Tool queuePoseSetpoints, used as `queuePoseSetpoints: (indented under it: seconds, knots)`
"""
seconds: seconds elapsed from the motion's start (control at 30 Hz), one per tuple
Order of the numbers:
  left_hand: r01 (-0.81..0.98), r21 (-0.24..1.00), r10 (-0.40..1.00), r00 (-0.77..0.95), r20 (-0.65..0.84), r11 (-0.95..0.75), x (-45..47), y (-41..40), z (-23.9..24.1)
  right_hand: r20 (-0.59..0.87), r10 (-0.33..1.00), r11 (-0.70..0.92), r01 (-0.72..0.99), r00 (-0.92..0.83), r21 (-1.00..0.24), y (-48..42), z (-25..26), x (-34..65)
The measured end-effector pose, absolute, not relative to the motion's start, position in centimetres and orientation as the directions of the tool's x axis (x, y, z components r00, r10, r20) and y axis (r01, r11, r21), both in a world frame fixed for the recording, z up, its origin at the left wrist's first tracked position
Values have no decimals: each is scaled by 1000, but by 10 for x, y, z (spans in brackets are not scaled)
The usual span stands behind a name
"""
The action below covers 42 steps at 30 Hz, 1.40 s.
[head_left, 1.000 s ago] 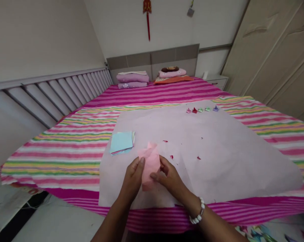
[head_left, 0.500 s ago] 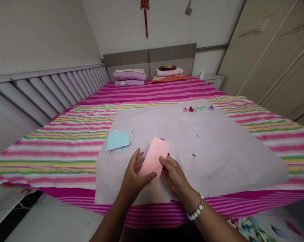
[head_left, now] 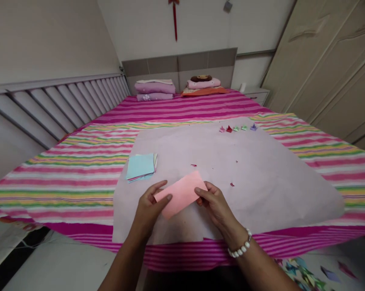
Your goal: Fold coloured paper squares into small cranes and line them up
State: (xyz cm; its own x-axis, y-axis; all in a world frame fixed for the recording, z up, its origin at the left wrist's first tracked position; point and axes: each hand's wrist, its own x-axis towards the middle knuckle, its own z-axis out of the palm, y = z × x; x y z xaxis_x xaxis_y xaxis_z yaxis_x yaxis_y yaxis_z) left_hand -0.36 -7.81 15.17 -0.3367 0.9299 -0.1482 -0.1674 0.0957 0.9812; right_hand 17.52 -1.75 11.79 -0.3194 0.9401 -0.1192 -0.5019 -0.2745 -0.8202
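- Right in front of you, your left hand (head_left: 148,204) grasps the left end of the pink paper (head_left: 182,194), thumb on top, index finger stretched out past its far edge.
- Over on the other end, your right hand (head_left: 214,200) pinches the same piece, thumb pressed on its face and fingers tucked behind; a white bead bracelet (head_left: 240,249) circles that wrist.
- And there's the pink paper itself, a flat oblong between your two hands, on a slant with its right end farther from you, over the near part of the pale sheet (head_left: 270,194).
- Just beyond your left hand sits the paper stack (head_left: 141,167), light blue on top, other colours peeking out at its edges.
- Beyond your hands, small red scraps (head_left: 232,184) dot the sheet.
- Far side now: five folded shapes (head_left: 229,129) line up in a row, pink, red, two green and a purple.
- Under it all, the striped bed cover (head_left: 79,173) spreads out towards two piles of bedding (head_left: 155,87) by the headboard (head_left: 164,66).
- Down on the floor at your right, colourful folded pieces (head_left: 308,279) lie in a heap.
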Motion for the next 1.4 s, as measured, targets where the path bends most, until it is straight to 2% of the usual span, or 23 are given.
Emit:
queuePoseSetpoints:
  seconds: [0.07,0.13,0.2,0.27,0.43,0.6,0.7,0.8,0.9,1.03,1.13,1.3,1.4]
  knots:
    - [-343,939,911,-382,-153,13,-1,-74,154,-136,929,-310,-525,-344,-793,-19,118,174]
    - [-554,831,924,-344,-168,-56,4,-71,152,-147,921,-338,-557,-360,-758,-21,117,171]
    - [-687,725,940,-278,-199,-49,12,-70,146,-145,918,-351,-587,-369,-730,-24,117,167]
    - [-704,710,961,-184,-207,18,21,-71,141,-131,908,-362,-591,-397,-721,-28,117,163]
    - [-551,833,982,-129,-137,43,33,-75,143,-50,874,-327,-510,-483,-796,-38,116,160]
    - [-593,805,962,-210,-173,15,26,-73,153,127,948,3,-392,-290,-920,-35,110,173]
    - [-620,784,952,-231,-201,15,22,-76,159,343,921,310,-184,-185,-933,-34,108,180]
    - [-630,776,955,-209,-212,34,23,-79,164,604,771,631,112,-201,-768,-35,109,182]
    - [-628,775,960,-165,-224,73,25,-82,166,741,616,787,250,-267,-564,-36,112,181]
    - [-616,781,968,-123,-220,99,24,-85,165,797,528,843,299,-295,-448,-36,117,181]
    - [-610,787,974,-112,-197,89,23,-86,165,799,513,856,261,-313,-447,-35,120,181]
    - [-608,786,975,-82,-204,113,22,-87,164,708,623,775,136,-333,-617,-38,121,182]
    - [-604,791,977,-91,-191,98,20,-86,161,589,724,632,2,-359,-775,-39,121,183]
